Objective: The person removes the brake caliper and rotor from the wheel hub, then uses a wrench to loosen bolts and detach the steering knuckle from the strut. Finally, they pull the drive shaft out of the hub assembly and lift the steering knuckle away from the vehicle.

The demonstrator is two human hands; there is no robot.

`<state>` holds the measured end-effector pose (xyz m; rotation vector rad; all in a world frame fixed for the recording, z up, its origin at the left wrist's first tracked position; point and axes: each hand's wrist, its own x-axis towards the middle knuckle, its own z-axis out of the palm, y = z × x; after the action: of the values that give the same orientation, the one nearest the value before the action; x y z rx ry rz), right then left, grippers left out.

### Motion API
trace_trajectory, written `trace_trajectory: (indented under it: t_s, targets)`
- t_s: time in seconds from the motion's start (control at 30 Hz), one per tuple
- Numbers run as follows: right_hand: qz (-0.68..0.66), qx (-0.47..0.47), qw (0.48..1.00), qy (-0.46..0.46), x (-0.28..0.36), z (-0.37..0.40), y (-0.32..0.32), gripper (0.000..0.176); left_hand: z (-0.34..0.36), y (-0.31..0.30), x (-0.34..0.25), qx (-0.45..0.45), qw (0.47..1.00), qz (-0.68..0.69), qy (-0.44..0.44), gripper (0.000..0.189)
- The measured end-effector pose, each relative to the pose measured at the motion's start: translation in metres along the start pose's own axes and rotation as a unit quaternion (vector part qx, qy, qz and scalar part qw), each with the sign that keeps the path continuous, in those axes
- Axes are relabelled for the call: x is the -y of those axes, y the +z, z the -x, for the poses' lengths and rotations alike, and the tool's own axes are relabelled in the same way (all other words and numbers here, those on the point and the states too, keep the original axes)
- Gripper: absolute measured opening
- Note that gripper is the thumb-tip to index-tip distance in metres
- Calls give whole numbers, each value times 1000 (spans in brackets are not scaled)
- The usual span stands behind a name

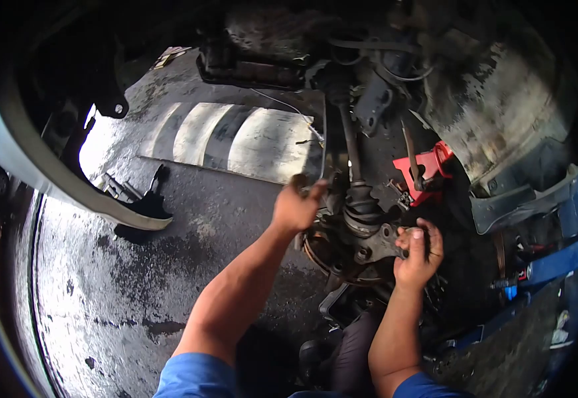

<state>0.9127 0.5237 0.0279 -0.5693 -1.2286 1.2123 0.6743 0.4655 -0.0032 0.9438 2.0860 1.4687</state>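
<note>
My right hand (419, 257) is closed on an upper ear of the steering knuckle (383, 244), thumb and fingers at its edge. Behind the knuckle, a black ribbed CV boot (361, 207) sits on the drive axle (349, 136), which runs up under the vehicle. My left hand (295, 207) is on the other side of the boot, left of the axle. Its fingers are curled and slightly blurred, and what lies between them is hard to make out. Below the knuckle, the rusty brake disc (319, 255) shows in part.
A red jack stand (425, 174) is right of the axle. A large flat panel (262, 142) lies on the floor ahead. Metal parts (123, 189) lie at left beneath a curved body panel (70, 182). Blue metalwork (558, 262) is at right, and the vehicle's underside hangs overhead.
</note>
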Motion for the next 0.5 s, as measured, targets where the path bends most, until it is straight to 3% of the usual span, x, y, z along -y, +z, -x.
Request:
trace_trajectory:
  t_s: [0.03, 0.13, 0.23, 0.3, 0.37, 0.43, 0.5]
  targets:
    - [1, 6, 1000, 0, -1, -3, 2, 24, -13, 8, -15, 38, 998, 33, 27, 71]
    - [2, 9, 1000, -21, 2, -3, 4, 25, -52, 71, -18, 1, 996, 84, -11, 60]
    - [20, 7, 1000, -20, 2, -4, 5, 24, -82, 116, -3, 34, 991, 131, -11, 46]
    - [21, 1, 1000, -21, 3, -6, 7, 24, -91, 127, 6, 101, 976, 173, 82, 36]
    - [22, -7, 1000, -19, 6, -3, 8, 24, -88, 130, 8, 91, 973, 164, 137, 32]
    - [16, 1, 1000, -18, 7, -5, 10, 24, -68, 106, -32, 95, 954, 273, -78, 29]
    - [20, -1, 1000, -12, 7, -6, 9, 25, -70, 105, -32, 95, 966, 233, -65, 29]
